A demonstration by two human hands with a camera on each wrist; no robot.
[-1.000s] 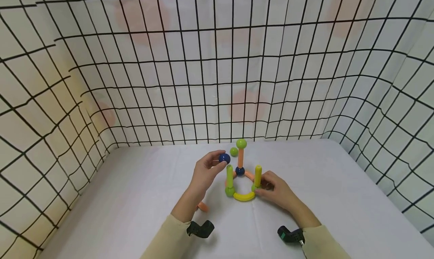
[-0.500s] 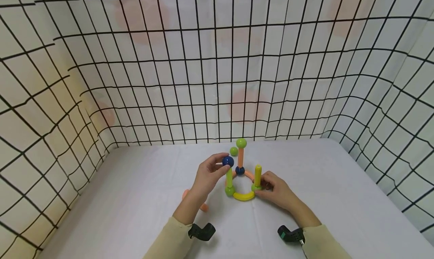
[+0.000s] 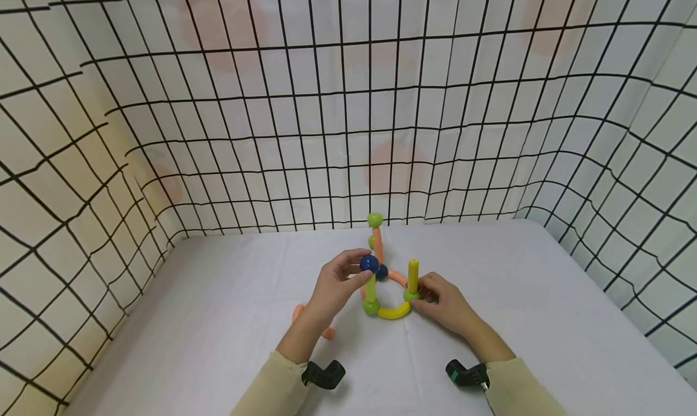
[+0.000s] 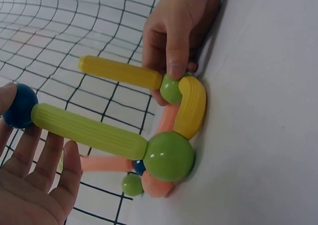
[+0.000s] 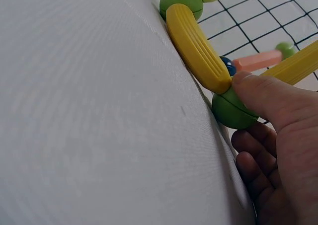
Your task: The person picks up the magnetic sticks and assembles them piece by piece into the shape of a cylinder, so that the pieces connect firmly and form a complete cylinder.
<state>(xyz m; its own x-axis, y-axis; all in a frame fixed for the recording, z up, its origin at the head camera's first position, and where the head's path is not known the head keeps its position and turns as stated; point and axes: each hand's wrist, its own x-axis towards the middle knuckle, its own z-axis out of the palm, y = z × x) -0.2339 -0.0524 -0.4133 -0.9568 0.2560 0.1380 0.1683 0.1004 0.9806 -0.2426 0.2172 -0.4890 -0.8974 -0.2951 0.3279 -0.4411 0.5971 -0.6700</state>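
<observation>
My left hand (image 3: pixel 337 286) pinches a dark blue ball (image 3: pixel 369 263) between thumb and fingers. That ball sits on the top end of an upright light green rod (image 4: pixel 89 130), whose foot joins a green ball (image 4: pixel 169 156). My right hand (image 3: pixel 443 301) grips another green ball (image 5: pixel 233 110) at the ring's right corner, from which a yellow rod (image 3: pixel 414 276) stands up. A curved yellow piece (image 3: pixel 394 312) links the two green balls at the front. At the ring's back, a second blue ball (image 3: pixel 382 272) carries an orange rod (image 3: pixel 378 245) topped by a green ball (image 3: pixel 375 220), leaning left.
Loose orange pieces (image 3: pixel 328 332) lie on the white table (image 3: pixel 218 343) beside my left forearm. Behind the leaning rod is a loose green ball (image 3: pixel 371 242), partly hidden. White walls with a black grid (image 3: pixel 327 120) enclose the back and sides.
My left hand has moved right and slightly down, bringing the blue ball onto the green rod's top. The orange rod at the back has tipped left. My right hand stays at its green ball.
</observation>
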